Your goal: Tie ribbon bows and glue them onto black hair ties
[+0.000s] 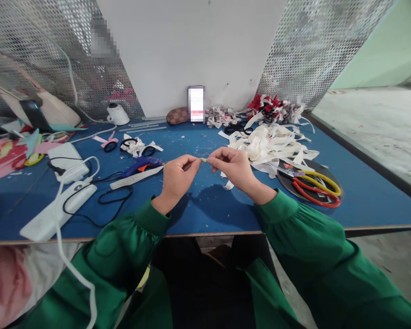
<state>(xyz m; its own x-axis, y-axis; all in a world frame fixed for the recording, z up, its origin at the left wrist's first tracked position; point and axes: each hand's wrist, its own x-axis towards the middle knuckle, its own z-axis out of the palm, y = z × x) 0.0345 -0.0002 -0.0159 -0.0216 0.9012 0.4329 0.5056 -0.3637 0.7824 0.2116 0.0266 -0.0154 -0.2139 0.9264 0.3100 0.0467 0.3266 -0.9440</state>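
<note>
Above the middle of the blue table, my left hand (180,180) and my right hand (235,170) meet fingertip to fingertip. Between them they pinch a cream fabric strip (203,160), of which just a small twisted piece shows. A long pale end of ribbon (137,177) reaches out to the left from behind my left hand; whether it is the same strip I cannot tell. Just beyond that hand lies a blue glue gun (140,166) with an orange trigger. Close to my right hand spreads a heap of cream fabric strips (274,145).
Scissors with red and yellow handles (317,188) rest on a dark round plate (289,183) at the right. A white power strip (60,212) with cables lies at the left. A phone (196,104) stands against the back board. Hair ties with bows (137,145) lie left of centre.
</note>
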